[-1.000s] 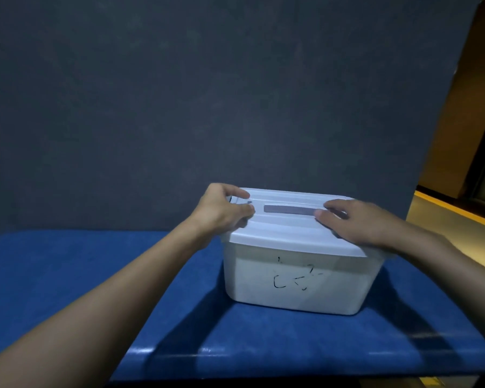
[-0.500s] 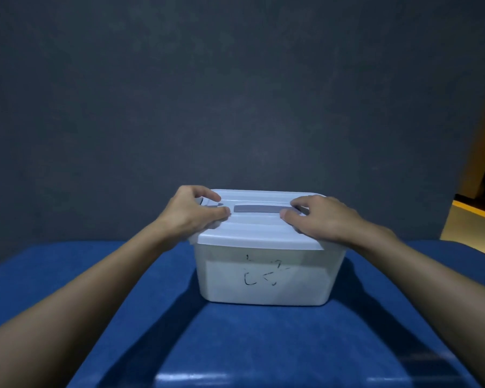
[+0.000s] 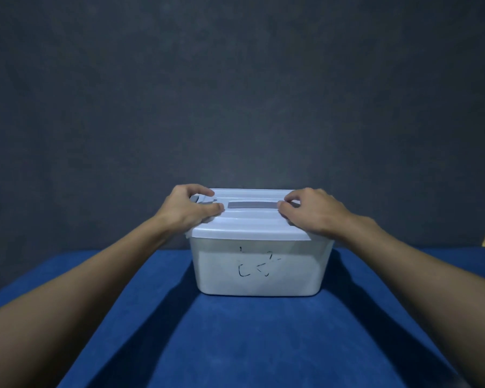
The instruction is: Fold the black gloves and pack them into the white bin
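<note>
Left hand (image 3: 192,210): pinches the bin lid's (image 3: 249,228) left-end clasp (image 3: 198,198).
Right hand (image 3: 310,212): curled on its right end, grip unclear.
Lid axis: runs hand to hand, equally near.

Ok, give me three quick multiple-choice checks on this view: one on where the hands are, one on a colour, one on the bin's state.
1. Where on the white bin are the left hand and the right hand?
A. on its front wall
B. on the two ends of its lid
C. inside it

2. What colour is the cloth under the bin?
A. red
B. green
C. blue

3. How does the bin stand?
A. upright, lid on
B. upright, lid off
C. tipped on its side

Answers:
1 B: each hand sits with curled fingers on one end of the lid.
2 C: blue cloth shows in front of the bin and to both sides.
3 A: the lid covers the whole top and the base sits flat.
</note>
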Demonstrator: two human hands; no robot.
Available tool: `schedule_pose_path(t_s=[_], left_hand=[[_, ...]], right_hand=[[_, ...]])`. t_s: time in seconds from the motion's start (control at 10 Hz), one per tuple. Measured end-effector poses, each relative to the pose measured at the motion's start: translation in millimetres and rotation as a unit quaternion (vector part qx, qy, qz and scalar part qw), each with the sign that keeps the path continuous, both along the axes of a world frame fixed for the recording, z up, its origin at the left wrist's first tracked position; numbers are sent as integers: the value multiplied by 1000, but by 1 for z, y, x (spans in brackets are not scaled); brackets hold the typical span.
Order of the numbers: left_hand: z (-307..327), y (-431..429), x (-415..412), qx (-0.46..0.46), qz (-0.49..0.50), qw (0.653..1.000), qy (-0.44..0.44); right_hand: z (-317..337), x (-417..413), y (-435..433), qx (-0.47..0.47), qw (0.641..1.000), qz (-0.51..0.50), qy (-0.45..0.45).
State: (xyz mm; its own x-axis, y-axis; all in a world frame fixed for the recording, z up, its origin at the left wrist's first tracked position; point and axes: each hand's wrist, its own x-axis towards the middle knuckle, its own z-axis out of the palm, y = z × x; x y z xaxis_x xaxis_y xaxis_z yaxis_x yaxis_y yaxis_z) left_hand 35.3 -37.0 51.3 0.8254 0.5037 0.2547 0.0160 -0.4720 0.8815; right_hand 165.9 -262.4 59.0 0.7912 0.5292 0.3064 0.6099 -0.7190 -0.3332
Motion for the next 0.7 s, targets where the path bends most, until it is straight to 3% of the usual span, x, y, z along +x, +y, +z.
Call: schedule_pose_path(t_s=[0.1, 0.2, 0.3, 0.5, 0.6, 0.7], left_hand=[[-1, 7, 6, 8, -28, 1000, 3], [1, 14, 9, 146, -66, 983, 87], [10, 11, 8, 230, -77, 946, 215], [15, 8, 5, 252, -80, 935, 238], [23, 11, 11, 354, -45, 879, 317], [41, 10, 28, 420, -1, 858, 295]], right_hand=[[2, 2, 4, -23, 1000, -5, 4], [3, 3, 3, -136, 988, -8, 79], [5, 4, 2, -182, 977, -5, 112], [14, 1, 1, -213, 965, 6, 155], [21, 20, 8, -276, 960, 23, 49], [35, 34, 17, -201, 978, 42, -37]])
